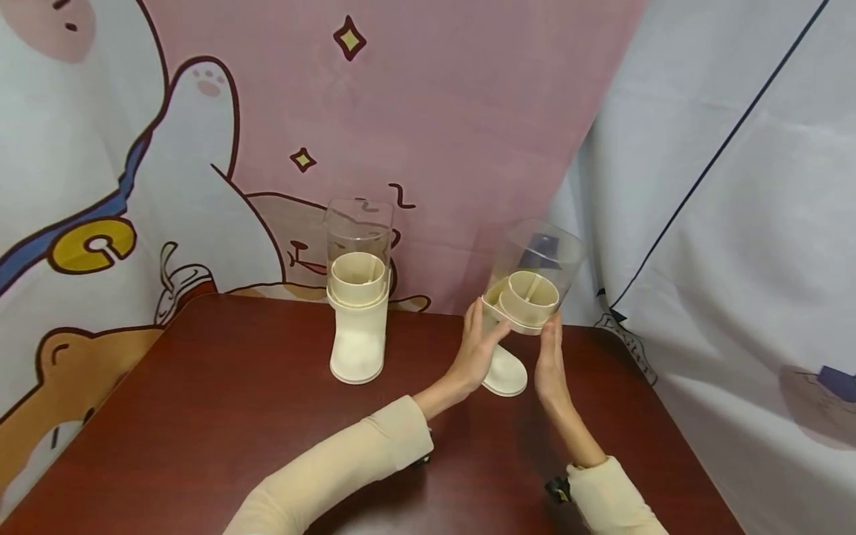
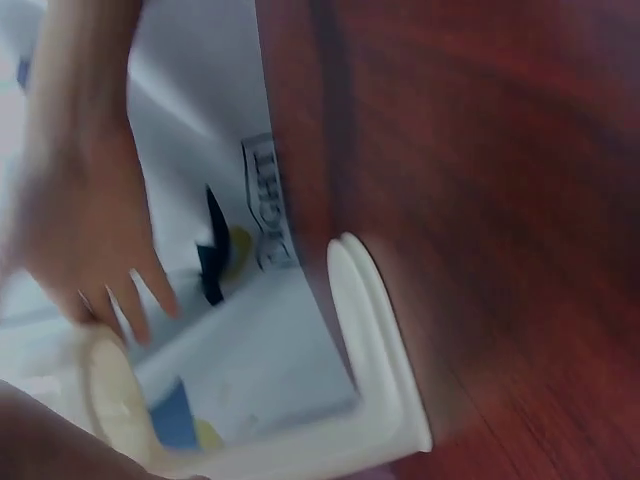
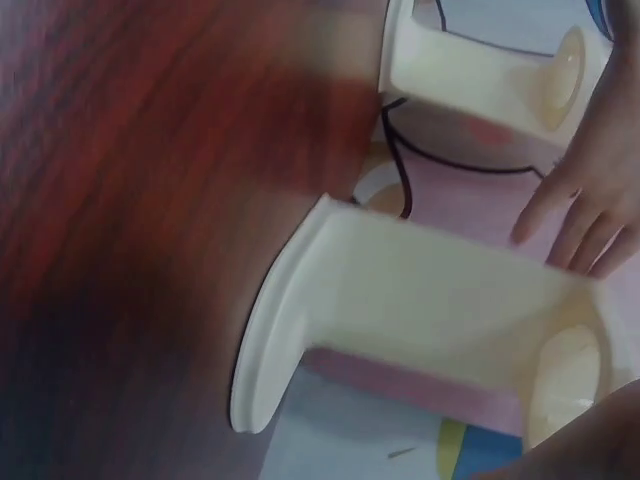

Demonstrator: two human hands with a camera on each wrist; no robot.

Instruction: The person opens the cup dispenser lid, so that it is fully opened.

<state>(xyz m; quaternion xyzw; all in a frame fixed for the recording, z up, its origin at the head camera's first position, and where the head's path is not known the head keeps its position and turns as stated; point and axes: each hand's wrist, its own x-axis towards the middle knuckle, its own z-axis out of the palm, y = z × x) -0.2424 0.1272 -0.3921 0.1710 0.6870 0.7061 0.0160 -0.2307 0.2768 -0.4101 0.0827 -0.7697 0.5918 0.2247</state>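
Two matching cream stands with clear, open-topped containers are in the head view. One clear-topped stand (image 1: 504, 371) is between both hands at the right and leans rightward. The person's left hand (image 1: 471, 353) grips its upper cream section from the left, thumb across the front. From the right, the right hand (image 1: 553, 371) holds the same section near the collar, its fingers pointing up. Inside the clear container a round cream cup (image 1: 530, 297) shows. In the right wrist view the stand's foot (image 3: 270, 340) is close to the tabletop; whether it touches, I cannot tell.
The other clear-topped stand (image 1: 359, 334) is upright on the dark red-brown table (image 1: 234, 416), left of the hands. Behind the table's back edge hangs a cartoon-printed cloth (image 1: 455, 111). A white cloth (image 1: 735, 223) hangs along the right side.
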